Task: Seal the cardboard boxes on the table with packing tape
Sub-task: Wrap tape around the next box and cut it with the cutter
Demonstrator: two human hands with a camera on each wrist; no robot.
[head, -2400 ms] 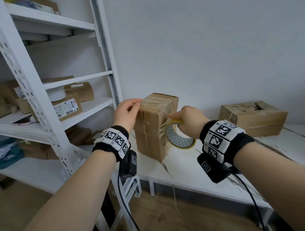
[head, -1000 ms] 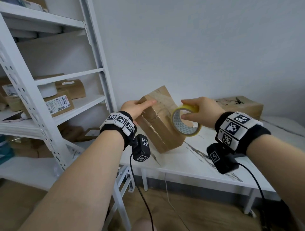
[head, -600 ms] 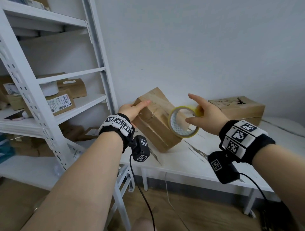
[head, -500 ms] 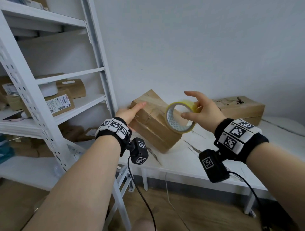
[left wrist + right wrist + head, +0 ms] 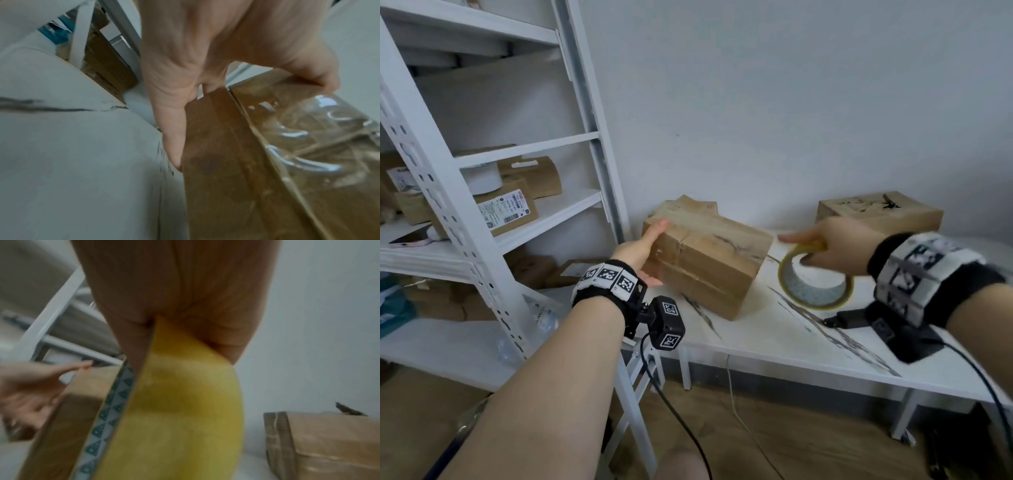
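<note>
My left hand (image 5: 643, 251), centre of the head view: fingers straight, palm laid flat against the left end of the brown cardboard box (image 5: 709, 265); in the left wrist view the thumb (image 5: 170, 129) runs down the box's near edge and the fingers reach over its top. Brown cardboard box: lying on its long side on the white, dark-veined desk (image 5: 791, 339), left of centre, with clear, wrinkled packing tape (image 5: 320, 139) shining over its seam. My right hand (image 5: 835, 240), right of centre in the head view, blurred: it pinches the top rim of the yellow-edged roll of packing tape (image 5: 815, 277), thumb inside the ring, fingers outside, forefinger stretched out toward the left. Yellow-edged roll of packing tape: just right of the box, low over the desk; whether it touches the desk I cannot tell. In the right wrist view its yellow outer face (image 5: 185, 410) fills the middle and its patterned grey inner core shows at the edge. Second brown cardboard box (image 5: 880, 212): at the back of the desk against the grey wall, right side of the frame, well apart from the first, with dark marks on its lid. White metal shelving unit (image 5: 482, 240): left side of the frame, carrying more brown cartons, one labelled carton (image 5: 503, 209) and a white roll (image 5: 481, 178). Wooden floor (image 5: 791, 438): lower part of the frame, with a black cable across it.
</note>
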